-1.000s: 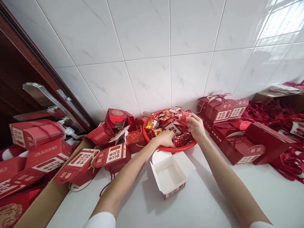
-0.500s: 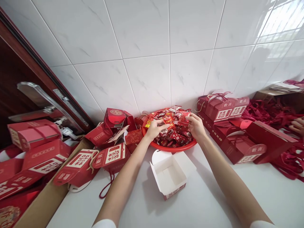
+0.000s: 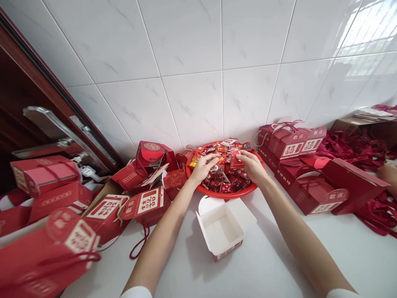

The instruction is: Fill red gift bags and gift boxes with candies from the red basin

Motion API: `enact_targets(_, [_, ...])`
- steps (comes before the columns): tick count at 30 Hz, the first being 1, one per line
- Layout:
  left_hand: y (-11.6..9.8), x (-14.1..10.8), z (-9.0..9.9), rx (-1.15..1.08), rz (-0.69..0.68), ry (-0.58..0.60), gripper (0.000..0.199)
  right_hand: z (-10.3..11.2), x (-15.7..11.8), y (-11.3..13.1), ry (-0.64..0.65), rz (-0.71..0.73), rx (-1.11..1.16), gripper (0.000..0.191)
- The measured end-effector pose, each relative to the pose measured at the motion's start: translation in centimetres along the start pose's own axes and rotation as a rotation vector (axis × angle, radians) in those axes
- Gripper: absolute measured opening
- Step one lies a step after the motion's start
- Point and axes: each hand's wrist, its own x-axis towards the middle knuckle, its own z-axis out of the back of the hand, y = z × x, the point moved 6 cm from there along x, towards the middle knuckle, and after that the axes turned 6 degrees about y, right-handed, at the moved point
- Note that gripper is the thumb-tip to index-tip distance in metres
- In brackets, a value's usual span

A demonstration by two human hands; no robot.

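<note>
My left hand [image 3: 204, 169] is over the left side of a red basin [image 3: 228, 193] and pinches a small red wrapped candy [image 3: 221, 159]. Close by on the right, my right hand [image 3: 253, 166] has a red candy packet [image 3: 234, 159] between thumb and fingers. Many red wrapped candies [image 3: 228, 187] with white and gold print fill the basin beneath both hands. In front of it, an open gift box [image 3: 221, 229] stands on the white table, its white inside facing up and its flaps folded outward.
Red gift boxes [image 3: 145, 203] crowd the left, near a metal door handle [image 3: 58, 128]. More red boxes [image 3: 316, 186] and dark red ribbons [image 3: 344, 145] lie on the right. Another person's blurred hand [image 3: 389, 174] shows at the right edge. A tiled wall [image 3: 192, 107] stands behind.
My right hand has moved left with its packet, closer to my left hand. A blurred red gift box has come into view at the lower left. The other person's hand has shifted.
</note>
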Motion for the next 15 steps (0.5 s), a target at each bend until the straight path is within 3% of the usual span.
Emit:
enact_targets(5, [-0.3, -0.4, 0.0, -0.092, -0.020, -0.051, 0.039, -0.5, -0.1, -0.5, 0.052, -0.048, 0.003, 0.038])
enact_targets(11, [-0.4, -0.3, -1.3, -0.197, -0.073, -0.004, 0.058, -0.6, -0.2, -0.7, 0.061, -0.051, -0.022, 0.036])
enact_targets(15, [-0.3, -0.2, -1.8, -0.211, -0.073, 0.004, 0.062, -0.5, -0.1, -0.4, 0.059, 0.046, -0.065, 0.037])
